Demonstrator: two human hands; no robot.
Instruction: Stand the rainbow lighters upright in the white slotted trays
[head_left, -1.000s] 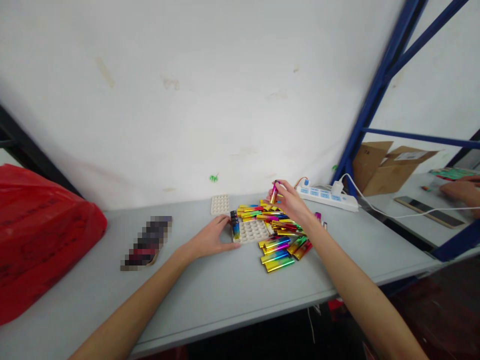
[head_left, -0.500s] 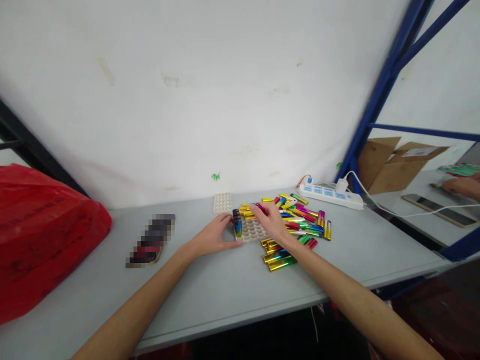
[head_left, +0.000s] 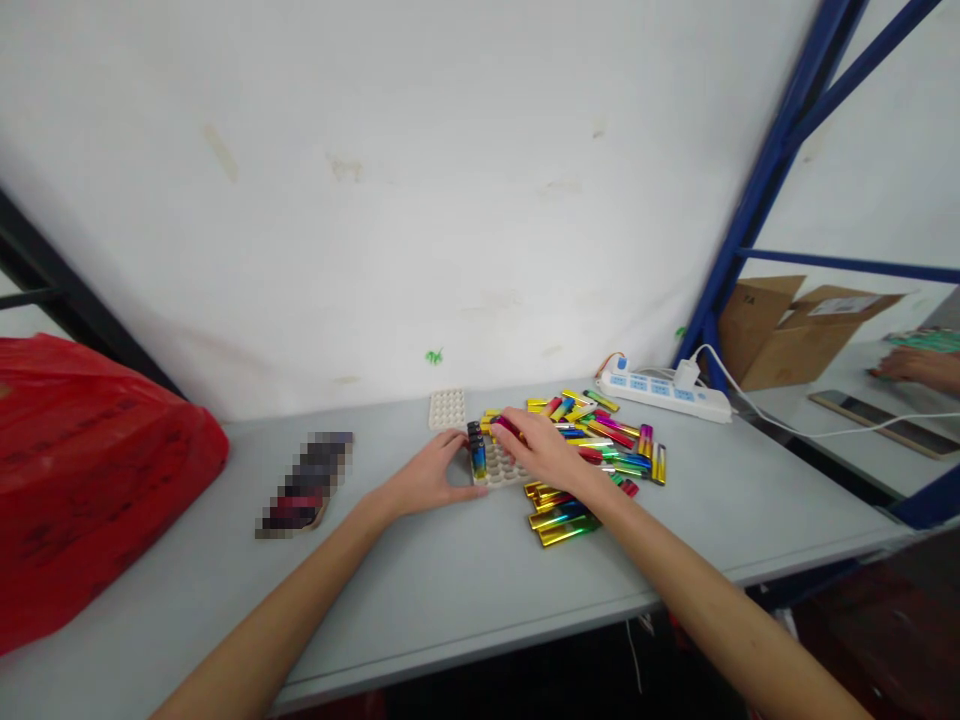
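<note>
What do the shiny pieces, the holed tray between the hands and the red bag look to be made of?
Shiny pieces: glossy metal or coated plastic, from their bright coloured reflections. Holed tray: probably matte moulded plastic, given its even pale surface and regular holes. Red bag: likely thin plastic film, from its creases.

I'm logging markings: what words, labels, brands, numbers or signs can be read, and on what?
"7A", or perhaps "TA": on the cardboard box.
White label on the box's flap: too small to read.
Green scrawl on the wall: not legible.
Marks on the red bag: too blurred to read.
Power strip: any print is too small to read.
Shiny coloured pieces: no print legible.
</note>
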